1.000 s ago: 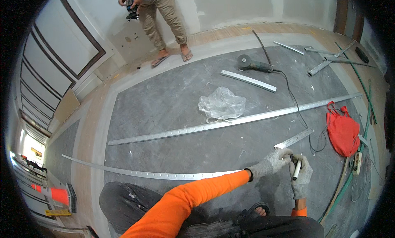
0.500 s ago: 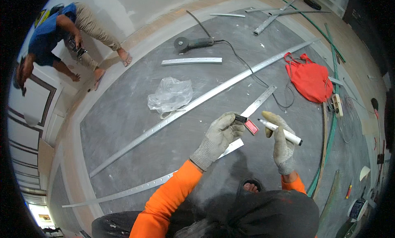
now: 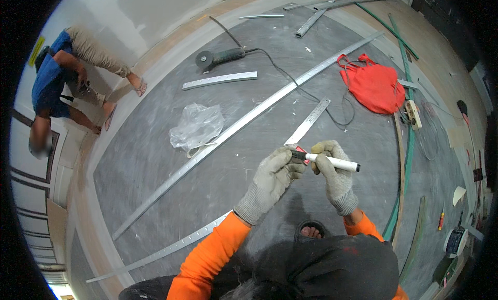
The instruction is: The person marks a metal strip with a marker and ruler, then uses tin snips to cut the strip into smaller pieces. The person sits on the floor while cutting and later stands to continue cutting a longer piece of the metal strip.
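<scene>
My left hand [image 3: 274, 174], in a pale work glove, pinches the black cap [image 3: 298, 155] of a marker. The white marker [image 3: 343, 164] is in my gloved right hand [image 3: 334, 182], its tip end against the cap. From this angle I cannot tell how far the cap covers the tip. Just beyond my fingers lies a metal ruler [image 3: 310, 121] with a red piece [image 3: 302, 150] at its near end, partly hidden by my hands. A slotted metal strip [image 3: 192, 239] runs along the floor left of my left forearm.
A long metal channel [image 3: 249, 116] crosses the grey floor. Beyond it lie a plastic bag [image 3: 197, 128], a short channel [image 3: 220, 80] and an angle grinder [image 3: 220, 57] with its cord. A red cloth bag [image 3: 371, 86] and power strip [image 3: 413, 115] are right. Another person [image 3: 57, 77] bends at left.
My hands have come together, bringing the marker's tip end to the black cap. My view has shifted slightly, and the other person's arm and head have moved.
</scene>
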`<state>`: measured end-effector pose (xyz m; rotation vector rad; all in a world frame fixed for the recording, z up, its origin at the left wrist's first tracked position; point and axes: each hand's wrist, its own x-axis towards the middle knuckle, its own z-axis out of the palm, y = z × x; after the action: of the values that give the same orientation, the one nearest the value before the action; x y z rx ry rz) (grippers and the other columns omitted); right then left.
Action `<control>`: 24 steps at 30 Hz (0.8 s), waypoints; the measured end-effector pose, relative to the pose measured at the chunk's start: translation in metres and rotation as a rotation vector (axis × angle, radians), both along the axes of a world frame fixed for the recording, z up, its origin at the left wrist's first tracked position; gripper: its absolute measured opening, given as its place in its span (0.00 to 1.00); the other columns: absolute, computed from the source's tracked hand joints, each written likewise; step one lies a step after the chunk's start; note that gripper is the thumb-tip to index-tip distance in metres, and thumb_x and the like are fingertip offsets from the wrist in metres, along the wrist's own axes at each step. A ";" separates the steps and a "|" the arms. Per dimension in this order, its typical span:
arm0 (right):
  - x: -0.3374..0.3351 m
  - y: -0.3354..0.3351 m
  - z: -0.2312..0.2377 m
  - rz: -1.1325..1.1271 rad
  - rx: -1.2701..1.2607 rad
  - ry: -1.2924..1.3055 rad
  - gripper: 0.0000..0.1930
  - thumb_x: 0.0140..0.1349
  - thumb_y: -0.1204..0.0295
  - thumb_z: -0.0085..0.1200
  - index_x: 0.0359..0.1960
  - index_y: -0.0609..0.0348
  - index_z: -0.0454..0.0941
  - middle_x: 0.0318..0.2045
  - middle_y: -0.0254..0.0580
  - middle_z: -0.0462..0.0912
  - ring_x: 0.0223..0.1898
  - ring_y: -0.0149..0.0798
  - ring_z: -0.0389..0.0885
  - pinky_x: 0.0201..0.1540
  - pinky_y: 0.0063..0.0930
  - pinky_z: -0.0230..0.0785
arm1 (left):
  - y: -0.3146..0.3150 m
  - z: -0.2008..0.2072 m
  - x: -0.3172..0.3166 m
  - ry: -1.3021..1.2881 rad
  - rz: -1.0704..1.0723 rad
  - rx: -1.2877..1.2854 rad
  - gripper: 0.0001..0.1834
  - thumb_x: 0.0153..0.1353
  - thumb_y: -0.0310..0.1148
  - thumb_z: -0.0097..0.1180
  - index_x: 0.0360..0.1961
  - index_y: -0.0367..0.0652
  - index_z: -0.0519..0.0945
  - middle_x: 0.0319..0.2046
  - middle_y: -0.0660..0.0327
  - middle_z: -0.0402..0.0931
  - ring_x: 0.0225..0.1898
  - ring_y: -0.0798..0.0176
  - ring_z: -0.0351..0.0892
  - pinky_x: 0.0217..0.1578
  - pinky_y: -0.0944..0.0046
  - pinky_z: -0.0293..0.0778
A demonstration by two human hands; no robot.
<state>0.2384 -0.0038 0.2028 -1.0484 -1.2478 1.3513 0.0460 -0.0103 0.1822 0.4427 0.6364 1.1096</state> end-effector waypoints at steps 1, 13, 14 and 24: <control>0.001 0.000 -0.001 -0.013 -0.010 0.020 0.11 0.73 0.66 0.58 0.48 0.60 0.77 0.32 0.32 0.82 0.33 0.22 0.77 0.36 0.21 0.72 | -0.001 0.002 0.002 0.049 -0.022 0.023 0.18 0.79 0.39 0.47 0.57 0.36 0.77 0.46 0.56 0.81 0.42 0.61 0.81 0.48 0.56 0.79; 0.047 -0.011 0.022 -0.014 -0.114 0.209 0.17 0.73 0.56 0.61 0.39 0.57 0.76 0.23 0.29 0.75 0.21 0.22 0.70 0.22 0.20 0.61 | 0.006 0.075 0.026 1.199 -0.533 0.699 0.21 0.80 0.46 0.42 0.36 0.39 0.73 0.22 0.60 0.68 0.25 0.63 0.71 0.31 0.57 0.70; 0.055 -0.014 0.024 -0.019 -0.116 0.207 0.19 0.73 0.54 0.61 0.38 0.57 0.76 0.22 0.28 0.73 0.20 0.22 0.69 0.22 0.19 0.60 | 0.007 0.077 0.035 1.144 -0.598 0.646 0.21 0.81 0.46 0.42 0.37 0.40 0.74 0.22 0.59 0.69 0.25 0.61 0.72 0.31 0.57 0.71; 0.167 0.004 -0.090 -0.189 -0.422 -0.208 0.21 0.76 0.51 0.52 0.36 0.57 0.78 0.23 0.29 0.75 0.26 0.23 0.72 0.30 0.23 0.65 | 0.076 -0.056 0.151 0.991 -0.787 0.460 0.23 0.79 0.49 0.43 0.34 0.40 0.74 0.23 0.63 0.68 0.26 0.67 0.69 0.30 0.61 0.68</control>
<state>0.4058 0.0005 0.1130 -1.5945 -0.9979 1.4160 0.1969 0.0659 0.1258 1.5402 0.9301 0.1978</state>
